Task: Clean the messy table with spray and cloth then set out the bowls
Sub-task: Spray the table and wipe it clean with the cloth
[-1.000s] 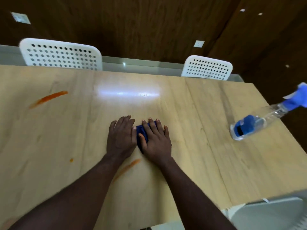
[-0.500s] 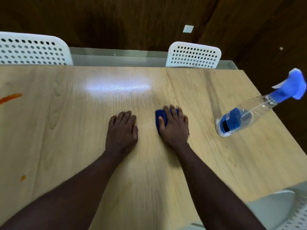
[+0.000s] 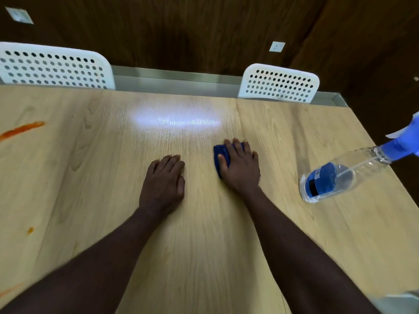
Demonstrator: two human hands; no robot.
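Dark brown wood-panelled wall at the back, with a small white socket plate on it. One white perforated plastic chair sits at the far left edge of the light wood-grain tabletop, and a second white perforated chair sits toward the far right corner. A grey metal ledge runs behind them. There's a bright glare patch near the far edge.

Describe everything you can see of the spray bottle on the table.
The spray bottle has a clear plastic body, a blue label band near its base, a tube inside and a blue trigger head, partly cut off by the picture's edge. Its base sits on the wooden table, right of the right hand, apart from it. Nothing else touches it.
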